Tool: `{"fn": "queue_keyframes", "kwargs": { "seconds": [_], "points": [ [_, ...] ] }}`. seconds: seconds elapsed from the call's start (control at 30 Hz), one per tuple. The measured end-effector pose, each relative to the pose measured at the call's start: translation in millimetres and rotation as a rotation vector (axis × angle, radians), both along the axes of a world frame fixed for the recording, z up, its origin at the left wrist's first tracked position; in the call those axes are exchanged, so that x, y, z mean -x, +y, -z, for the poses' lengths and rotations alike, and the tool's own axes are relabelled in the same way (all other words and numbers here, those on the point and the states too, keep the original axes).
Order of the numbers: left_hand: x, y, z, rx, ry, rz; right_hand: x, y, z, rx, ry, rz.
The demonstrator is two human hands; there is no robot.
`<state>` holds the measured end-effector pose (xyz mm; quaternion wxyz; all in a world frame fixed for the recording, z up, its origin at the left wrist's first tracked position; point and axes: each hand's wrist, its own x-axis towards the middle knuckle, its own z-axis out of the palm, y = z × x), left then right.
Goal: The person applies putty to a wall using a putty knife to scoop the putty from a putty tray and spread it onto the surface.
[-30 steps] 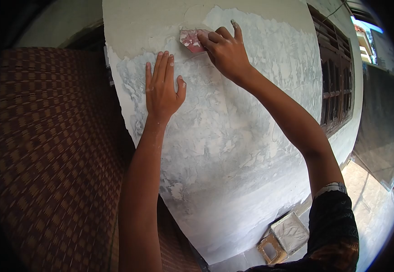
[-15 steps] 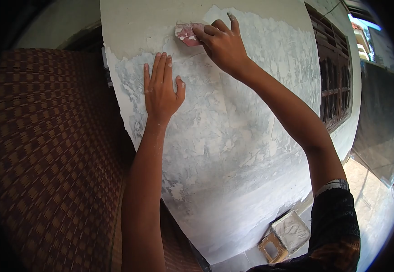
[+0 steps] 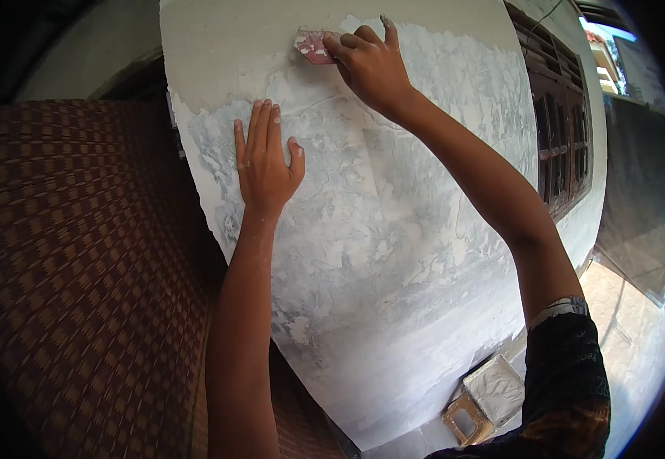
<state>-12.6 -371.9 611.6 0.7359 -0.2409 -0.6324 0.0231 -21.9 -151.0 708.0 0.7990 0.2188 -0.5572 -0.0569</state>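
Observation:
My right hand (image 3: 372,67) pinches a small reddish putty scraper (image 3: 315,47) whose face is smeared with white putty. The scraper lies against the upper part of the wall (image 3: 393,214), near the line where patchy grey-white putty meets the plain cream surface. Its little finger sticks up, with putty on the tip. Lower and to the left, my left hand (image 3: 268,164) rests flat on the putty-coated area, fingers stretched upward and thumb apart. It holds nothing, and flecks of white dot its fingertips and wrist.
A woven brown mat (image 3: 95,252) hangs along the left side. To the right is a dark wooden window (image 3: 560,130). Low down by the wall's foot stand a square container with pale contents (image 3: 494,389) and a tan frame-like piece (image 3: 466,421).
My right hand and the scraper have slid slightly up the wall. My left hand keeps its place on the wall, while the whole view has shifted a little.

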Motion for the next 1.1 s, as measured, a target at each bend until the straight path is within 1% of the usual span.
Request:
{"fn": "queue_keyframes", "kwargs": {
  "seconds": [0.03, 0.1, 0.13, 0.2, 0.23, 0.3, 0.37, 0.4, 0.43, 0.5, 0.53, 0.57, 0.63, 0.7, 0.77, 0.8, 0.87, 0.9, 0.97, 1.03, 1.1],
  "points": [
    [0, 0, 0, 0.002, -0.002, 0.001, 9, 3, -20, 0.026, 0.060, 0.048],
    [0, 0, 1, -0.014, 0.028, -0.002, 12, 5, -43, 0.005, -0.128, 0.023],
    [-1, 0, 1, -0.014, 0.026, -0.004, 16, 6, -39, 0.005, -0.130, 0.021],
    [-2, 0, 0, -0.016, 0.017, 0.003, 25, 8, -20, 0.001, -0.027, 0.232],
    [-2, 0, 1, -0.016, 0.013, 0.002, 21, 7, 1, -0.017, -0.070, 0.200],
    [-3, 0, 0, -0.016, 0.020, 0.009, 18, 2, 46, -0.057, -0.070, 0.128],
    [-3, 0, 0, -0.016, 0.022, 0.007, 1, -3, 63, -0.140, -0.163, -0.027],
    [-2, 1, -1, -0.010, 0.020, 0.003, -4, -4, 55, -0.084, -0.123, -0.002],
    [-2, 1, -1, -0.008, 0.019, 0.003, -7, -4, 40, -0.082, -0.124, -0.002],
    [-1, 0, 0, -0.017, 0.021, -0.001, -3, -4, 1, 0.051, -0.086, 0.028],
    [0, -1, 1, -0.019, 0.017, -0.003, 4, -4, -13, 0.064, -0.010, -0.003],
    [0, -2, 1, -0.009, 0.011, 0.001, 11, -4, -17, 0.062, -0.012, -0.005],
    [-2, -5, -1, 0.001, 0.005, 0.003, 14, -7, -18, 0.035, -0.102, 0.111],
    [-4, -9, -2, 0.056, -0.011, 0.012, 18, -13, 12, -0.031, -0.033, 0.117],
    [-12, -16, -4, 0.085, -0.026, 0.008, 7, -21, 51, -0.120, -0.051, 0.076],
    [-14, -21, -5, 0.116, -0.038, 0.001, -1, -23, 55, -0.123, -0.052, 0.074],
    [-14, -29, -6, 0.103, -0.022, 0.000, -14, -22, 51, -0.100, -0.176, -0.017],
    [-13, -30, -6, 0.094, -0.011, 0.001, -17, -19, 38, -0.100, -0.176, -0.016],
    [-12, -28, -5, 0.085, -0.009, 0.000, -12, -14, 0, 0.072, -0.142, 0.026],
    [-12, -28, -4, 0.074, -0.010, -0.005, -5, -16, -16, 0.091, -0.160, 0.069],
    [-13, -29, -3, 0.077, -0.005, 0.007, 2, -23, -13, 0.108, -0.176, 0.112]
  ]
}}
